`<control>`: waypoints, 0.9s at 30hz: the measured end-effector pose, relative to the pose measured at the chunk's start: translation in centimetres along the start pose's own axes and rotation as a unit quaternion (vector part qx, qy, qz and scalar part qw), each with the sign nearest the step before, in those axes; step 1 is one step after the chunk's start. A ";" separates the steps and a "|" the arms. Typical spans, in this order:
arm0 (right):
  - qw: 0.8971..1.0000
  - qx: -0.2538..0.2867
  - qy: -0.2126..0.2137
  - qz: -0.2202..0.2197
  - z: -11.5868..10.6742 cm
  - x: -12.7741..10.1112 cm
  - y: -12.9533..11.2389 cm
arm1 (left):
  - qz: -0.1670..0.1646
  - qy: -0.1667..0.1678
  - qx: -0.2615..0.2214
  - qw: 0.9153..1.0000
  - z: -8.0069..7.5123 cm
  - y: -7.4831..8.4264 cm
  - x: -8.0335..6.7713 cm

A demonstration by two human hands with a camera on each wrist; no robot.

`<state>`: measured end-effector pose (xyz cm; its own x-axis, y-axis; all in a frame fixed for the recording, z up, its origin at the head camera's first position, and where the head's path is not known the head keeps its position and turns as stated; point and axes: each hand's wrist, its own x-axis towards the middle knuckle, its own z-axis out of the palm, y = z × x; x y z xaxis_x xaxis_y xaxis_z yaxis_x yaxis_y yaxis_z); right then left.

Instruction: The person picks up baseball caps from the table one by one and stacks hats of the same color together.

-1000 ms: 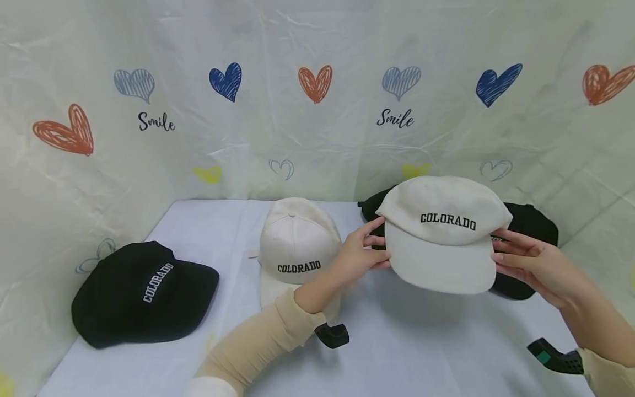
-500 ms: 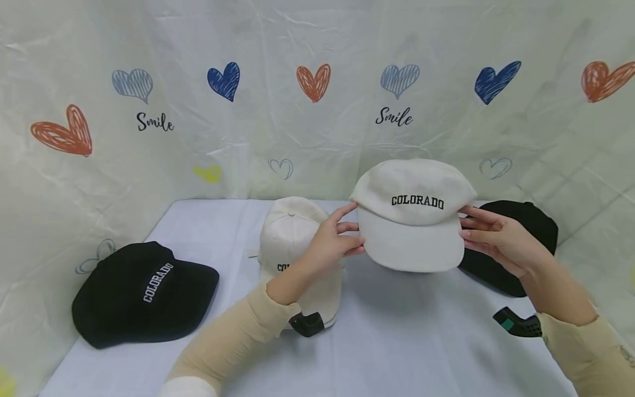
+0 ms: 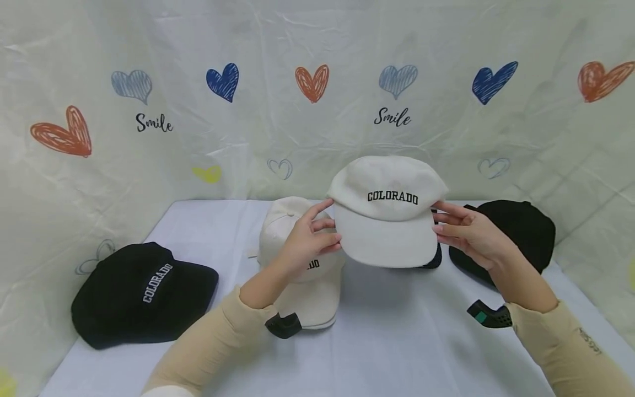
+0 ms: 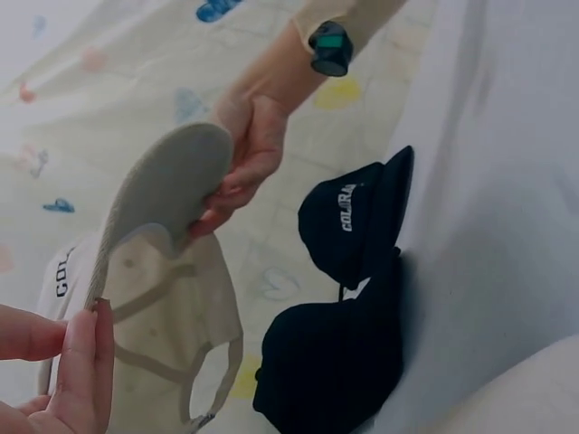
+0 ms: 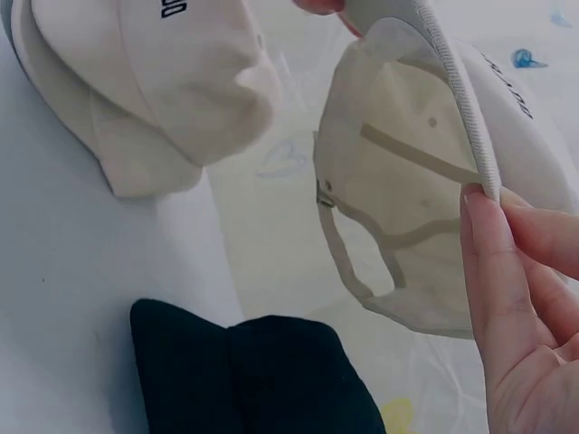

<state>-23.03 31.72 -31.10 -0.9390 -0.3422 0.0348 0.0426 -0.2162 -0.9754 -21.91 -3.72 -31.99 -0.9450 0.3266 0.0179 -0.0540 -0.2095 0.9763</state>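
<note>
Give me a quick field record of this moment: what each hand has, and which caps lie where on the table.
held cap: white COLORADO cap, lifted above the table, brim toward the camera
left hand: left hand pinches the brim's left edge
right hand: right hand pinches the brim's right edge
white cap on table: second white cap, partly behind the left hand
black cap left: black COLORADO cap, lying apart at the left
black caps right: black caps behind the right hand; the left wrist view shows two
surface: table with a white cover

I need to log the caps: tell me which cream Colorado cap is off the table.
The cream fabric cap pinched at its brim by both hands; the other cream cap lies on the white table.
</note>
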 end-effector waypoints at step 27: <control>0.999 0.027 0.020 0.032 8.8 7.4 3.2 | 0.019 0.044 0.068 0.997 -9.3 2.4 -2.3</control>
<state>-26.78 20.42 -32.06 -0.9464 -0.3209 -0.0375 0.1209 -0.2443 -0.9621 -22.90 -13.58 -31.72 -0.9704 0.2377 0.0432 0.0219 -0.0918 0.9955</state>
